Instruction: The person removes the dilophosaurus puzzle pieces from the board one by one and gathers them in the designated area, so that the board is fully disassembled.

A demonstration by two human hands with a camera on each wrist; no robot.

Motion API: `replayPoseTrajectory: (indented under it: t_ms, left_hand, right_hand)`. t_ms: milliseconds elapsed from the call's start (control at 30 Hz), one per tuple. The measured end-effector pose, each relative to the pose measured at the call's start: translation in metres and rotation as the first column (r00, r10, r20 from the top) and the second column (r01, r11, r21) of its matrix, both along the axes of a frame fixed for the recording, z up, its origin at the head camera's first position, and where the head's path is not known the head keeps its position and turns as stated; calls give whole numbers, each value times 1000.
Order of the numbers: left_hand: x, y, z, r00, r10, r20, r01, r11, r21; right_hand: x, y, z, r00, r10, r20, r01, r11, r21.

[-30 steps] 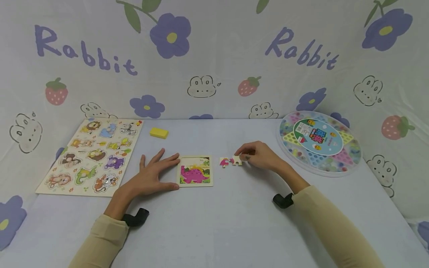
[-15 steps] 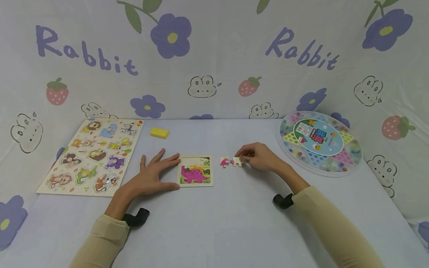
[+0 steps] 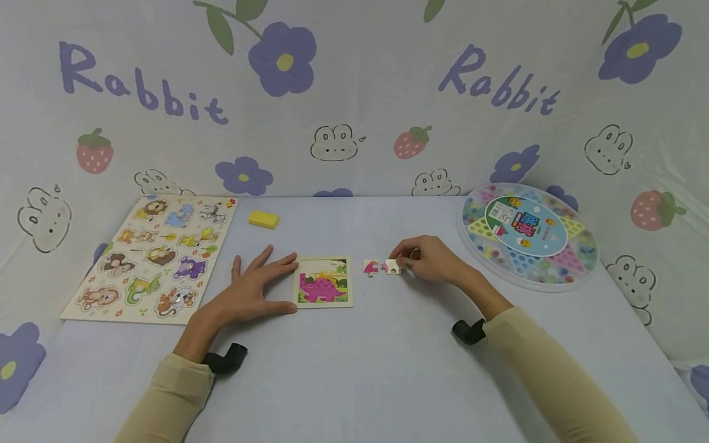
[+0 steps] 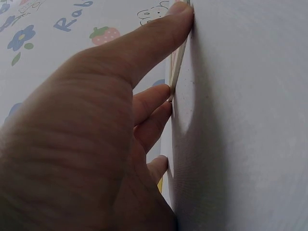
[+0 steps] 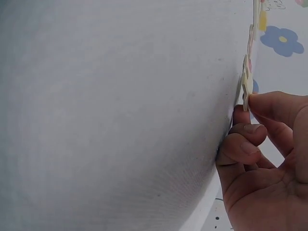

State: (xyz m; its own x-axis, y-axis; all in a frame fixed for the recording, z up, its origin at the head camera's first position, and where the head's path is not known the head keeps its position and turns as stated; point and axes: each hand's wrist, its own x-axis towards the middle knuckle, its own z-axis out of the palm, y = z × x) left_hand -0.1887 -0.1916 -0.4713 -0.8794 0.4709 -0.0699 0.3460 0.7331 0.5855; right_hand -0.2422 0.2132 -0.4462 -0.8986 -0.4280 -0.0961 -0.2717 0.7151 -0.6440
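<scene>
In the head view my left hand (image 3: pixel 249 289) lies with spread, fairly straight fingers. Its fingertips and thumb touch the left edge of a small framed jigsaw puzzle (image 3: pixel 323 290) with a pink dinosaur picture. Part of the puzzle's top looks unfilled. My right hand (image 3: pixel 429 258) pinches a puzzle piece (image 3: pixel 393 266) between thumb and finger, its surface low over or on the table. Just left of that lies another puzzle piece (image 3: pixel 369 267) with pink on it. The right wrist view shows the pinched piece edge-on, tilted slightly up from the table.
A large animal puzzle board (image 3: pixel 155 258) lies at the left. Behind the small puzzle sits a yellow block (image 3: pixel 263 219). A round marble game box (image 3: pixel 528 237) stands at the right, near the patterned backdrop cloth (image 3: pixel 354 92).
My right hand has shifted slightly to the right with the pinched piece, so its gap from the other piece is a little wider. My left hand and the framed puzzle stay put.
</scene>
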Motion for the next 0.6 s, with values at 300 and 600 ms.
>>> replayPoseTrajectory:
  t_ms: [300,600]
  left_hand:
    - [0,0,0,1000,0,-9,0,1000,-3]
    - [0,-1,-1,1000,-2,-10,2,1000,-5]
  right_hand:
    - [-1,2,-1,1000,15,-22,-15,1000,3]
    - [-1,-3,-2,1000,-13,-18,13,1000,18]
